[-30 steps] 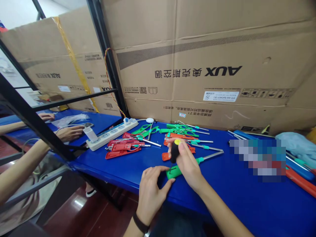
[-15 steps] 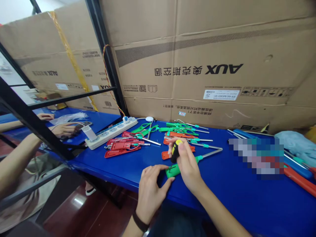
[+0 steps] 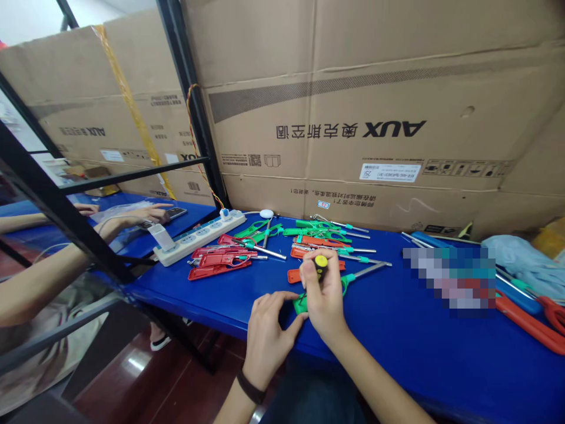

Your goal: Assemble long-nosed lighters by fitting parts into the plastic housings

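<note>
Green plastic lighter [image 3: 301, 305] seems unopened: my left hand [image 3: 269, 330] pinches its end, right hand [image 3: 326, 303] grips black-and-yellow screwdriver [image 3: 321, 262]; opened red plastic lighters [image 3: 216, 272] lie left.

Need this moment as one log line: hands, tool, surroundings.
left hand: steadies end of green lighter | right hand: grips screwdriver over green lighter | on blue table: red lighters, power strip

Green lighter [image 3: 301, 305]: lay on the blue table [image 3: 424, 330], its long silver tube [image 3: 371, 270] pointed away to the right | Screwdriver [image 3: 321, 261]: black, yellow top, leaned over, pointed down at the lighter
</note>
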A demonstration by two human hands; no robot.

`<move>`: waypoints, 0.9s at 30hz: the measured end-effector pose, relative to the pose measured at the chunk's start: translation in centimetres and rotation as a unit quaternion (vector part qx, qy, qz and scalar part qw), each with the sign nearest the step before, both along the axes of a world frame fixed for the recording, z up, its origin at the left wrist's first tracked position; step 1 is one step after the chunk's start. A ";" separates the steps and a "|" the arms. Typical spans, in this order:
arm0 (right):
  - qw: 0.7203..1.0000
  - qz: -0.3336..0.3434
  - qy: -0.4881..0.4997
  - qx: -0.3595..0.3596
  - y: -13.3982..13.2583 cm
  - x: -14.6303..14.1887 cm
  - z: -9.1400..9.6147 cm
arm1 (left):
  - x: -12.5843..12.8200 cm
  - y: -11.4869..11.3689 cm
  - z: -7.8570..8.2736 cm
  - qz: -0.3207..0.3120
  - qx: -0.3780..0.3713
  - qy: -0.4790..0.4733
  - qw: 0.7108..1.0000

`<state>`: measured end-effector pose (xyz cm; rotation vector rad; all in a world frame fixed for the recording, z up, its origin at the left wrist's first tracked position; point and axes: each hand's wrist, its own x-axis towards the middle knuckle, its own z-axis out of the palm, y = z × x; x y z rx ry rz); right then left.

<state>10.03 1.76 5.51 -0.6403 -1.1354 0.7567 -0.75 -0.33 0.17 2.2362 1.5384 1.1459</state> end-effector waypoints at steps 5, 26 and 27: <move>0.994 0.076 -0.080 -0.024 -0.1 1.2 0.6 | 0.0 0.0 0.1 0.007 0.006 0.009 1.000; 0.986 0.158 -0.052 -0.027 0.2 0.2 0.2 | 0.0 -0.1 0.1 0.017 0.015 0.000 1.000; 0.986 0.155 -0.059 -0.027 0.3 0.4 0.2 | 0.0 -0.1 0.1 0.015 0.012 0.002 1.000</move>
